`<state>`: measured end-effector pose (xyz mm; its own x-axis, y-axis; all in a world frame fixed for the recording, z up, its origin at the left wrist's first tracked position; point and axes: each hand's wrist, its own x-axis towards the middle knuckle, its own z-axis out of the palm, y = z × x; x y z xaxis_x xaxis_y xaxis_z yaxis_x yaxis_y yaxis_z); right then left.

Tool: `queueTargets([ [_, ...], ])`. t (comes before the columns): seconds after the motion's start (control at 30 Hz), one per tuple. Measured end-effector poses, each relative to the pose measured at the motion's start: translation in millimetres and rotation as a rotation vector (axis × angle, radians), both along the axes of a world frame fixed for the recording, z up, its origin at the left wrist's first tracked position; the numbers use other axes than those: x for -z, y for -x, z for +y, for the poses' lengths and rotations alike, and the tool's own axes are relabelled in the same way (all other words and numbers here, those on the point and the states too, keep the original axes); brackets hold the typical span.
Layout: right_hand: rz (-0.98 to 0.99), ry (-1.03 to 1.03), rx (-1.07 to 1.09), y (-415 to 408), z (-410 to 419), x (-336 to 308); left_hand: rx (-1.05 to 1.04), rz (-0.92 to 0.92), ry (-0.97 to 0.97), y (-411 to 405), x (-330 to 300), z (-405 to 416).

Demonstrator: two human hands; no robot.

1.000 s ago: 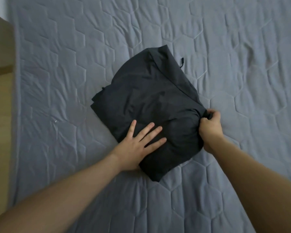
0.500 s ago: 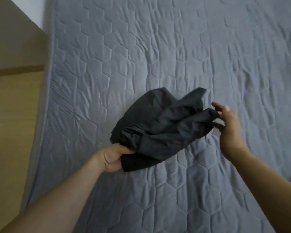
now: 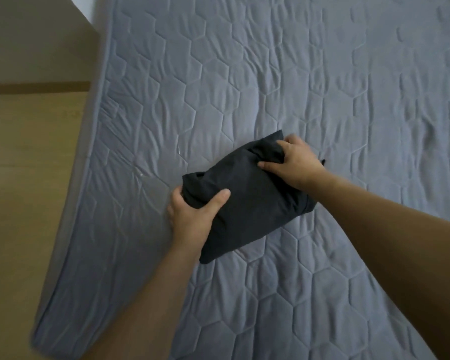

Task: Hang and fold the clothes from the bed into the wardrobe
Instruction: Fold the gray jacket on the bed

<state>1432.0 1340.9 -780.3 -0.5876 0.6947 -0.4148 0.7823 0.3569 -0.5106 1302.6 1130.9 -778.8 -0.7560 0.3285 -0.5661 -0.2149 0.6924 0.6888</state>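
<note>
A dark grey garment (image 3: 252, 198), folded into a compact bundle, lies on the grey quilted bed (image 3: 270, 87) near its left side. My left hand (image 3: 192, 216) grips the bundle's near left edge, thumb on top and fingers hidden beneath. My right hand (image 3: 294, 162) holds the far right end, its fingers curled into the fabric. The wardrobe is not in view.
The bed's left edge (image 3: 89, 178) runs diagonally down the frame. Beyond it lies wooden flooring (image 3: 24, 178), with a beige wall or panel (image 3: 37, 40) at the upper left. Wrinkled bedcover stretches to the right and far side of the garment.
The garment went from lying flat under my left palm to a smaller folded bundle. My left hand moved to grip its left edge and my right hand came over onto its far end.
</note>
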Motion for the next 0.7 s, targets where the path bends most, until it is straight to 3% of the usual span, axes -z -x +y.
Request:
queueTargets([
  [0.1, -0.118, 0.027, 0.020, 3.3, 5.6, 13.5, 0.018, -0.051, 0.105, 15.2, 8.7, 18.7],
  [0.2, 0.045, 0.277, 0.164, 7.6, 10.0, 26.6, -0.041, -0.154, 0.067, 15.9, 24.6, 30.5],
  [0.3, 0.022, 0.156, 0.174, 19.7, 9.5, 38.7, -0.120, -0.021, 0.083, 7.8, 42.3, 25.5],
  [0.37, 0.009, 0.186, 0.199, 27.5, 6.7, 48.0, -0.125, 0.051, 0.080, 5.2, 51.6, 15.3],
  [0.5, -0.144, 0.246, 0.229, 29.7, 7.9, 54.2, -0.081, -0.094, 0.061, 19.9, 58.6, 18.8],
  [0.57, -0.241, 0.239, 0.252, 23.6, 5.0, 51.3, 0.029, -0.172, 0.031, 27.0, 55.1, 24.2],
  [0.7, -0.573, 0.101, 0.275, -5.5, -8.3, 45.5, 0.379, 0.044, 0.116, 15.2, 47.3, 20.9],
])
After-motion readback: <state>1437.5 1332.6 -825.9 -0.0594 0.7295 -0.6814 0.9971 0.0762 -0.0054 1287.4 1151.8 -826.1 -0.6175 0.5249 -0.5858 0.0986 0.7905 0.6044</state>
